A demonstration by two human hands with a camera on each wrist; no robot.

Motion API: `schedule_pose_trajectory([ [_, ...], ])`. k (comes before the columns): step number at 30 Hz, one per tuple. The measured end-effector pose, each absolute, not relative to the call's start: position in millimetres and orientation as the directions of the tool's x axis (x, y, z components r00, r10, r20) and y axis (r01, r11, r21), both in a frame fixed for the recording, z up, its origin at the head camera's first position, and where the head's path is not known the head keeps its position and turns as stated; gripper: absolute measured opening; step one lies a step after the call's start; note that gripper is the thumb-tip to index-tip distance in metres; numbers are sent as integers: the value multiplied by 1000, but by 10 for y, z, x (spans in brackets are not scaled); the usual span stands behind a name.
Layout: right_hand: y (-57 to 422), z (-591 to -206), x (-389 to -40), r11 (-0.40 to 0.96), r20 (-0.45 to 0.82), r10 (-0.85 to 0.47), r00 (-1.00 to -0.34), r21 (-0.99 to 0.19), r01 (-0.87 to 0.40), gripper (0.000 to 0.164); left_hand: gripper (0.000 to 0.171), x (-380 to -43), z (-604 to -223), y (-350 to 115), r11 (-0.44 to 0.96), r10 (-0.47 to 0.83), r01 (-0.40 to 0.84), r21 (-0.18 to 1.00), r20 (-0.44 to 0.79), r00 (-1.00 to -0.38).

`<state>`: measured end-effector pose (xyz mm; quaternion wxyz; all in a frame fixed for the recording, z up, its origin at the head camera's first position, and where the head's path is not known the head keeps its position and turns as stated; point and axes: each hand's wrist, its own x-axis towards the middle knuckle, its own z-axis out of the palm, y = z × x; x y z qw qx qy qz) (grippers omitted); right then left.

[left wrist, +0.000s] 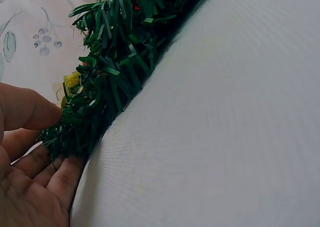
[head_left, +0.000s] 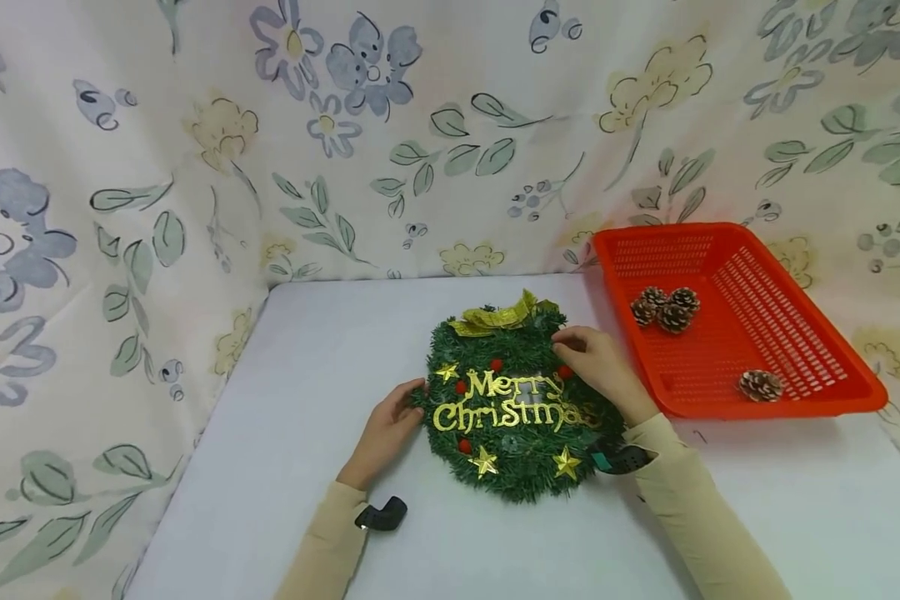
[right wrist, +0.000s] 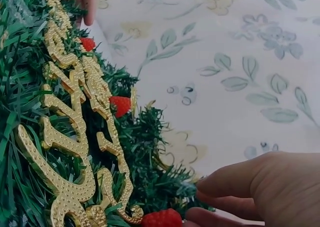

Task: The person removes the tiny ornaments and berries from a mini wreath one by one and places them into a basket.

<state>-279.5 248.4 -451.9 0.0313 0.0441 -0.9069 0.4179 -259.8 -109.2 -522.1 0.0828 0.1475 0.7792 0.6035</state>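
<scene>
A green tinsel Christmas wreath point(head_left: 521, 482) lies on the white table in the head view. Gold "Merry Christmas" lettering point(head_left: 512, 413) runs across its middle, with gold stars point(head_left: 484, 461), red berries point(head_left: 465, 447) and a gold bow point(head_left: 498, 317) at the top. My left hand point(head_left: 387, 429) pinches the wreath's left edge, thumb over the tinsel and fingers beneath, as the left wrist view shows. At the upper right edge, my right hand point(head_left: 598, 365) grips the tinsel between thumb and fingers, near a red berry point(right wrist: 161, 218) in the right wrist view.
To the right stands a red plastic basket point(head_left: 765, 409) with perforated walls. Several pinecones point(head_left: 675, 317) cluster at its back left, and a single pinecone point(head_left: 761, 385) lies near its front. A floral curtain point(head_left: 450, 158) hangs behind the white table point(head_left: 285, 433).
</scene>
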Motion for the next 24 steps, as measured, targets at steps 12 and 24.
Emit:
schedule_pose_trajectory([
  [12, 2524, -4574, -2743, 662, 56, -50, -997, -746, -75, 28, 53, -2559, -5262, -1080, 202, 346, 104, 974, 28, -938],
  [24, 2499, -4547, -2760, 671, 10, -91, -996, -738, -68, 29, 52, -2574, -5231, -1086, 206, 321, 107, 973, 36, -946],
])
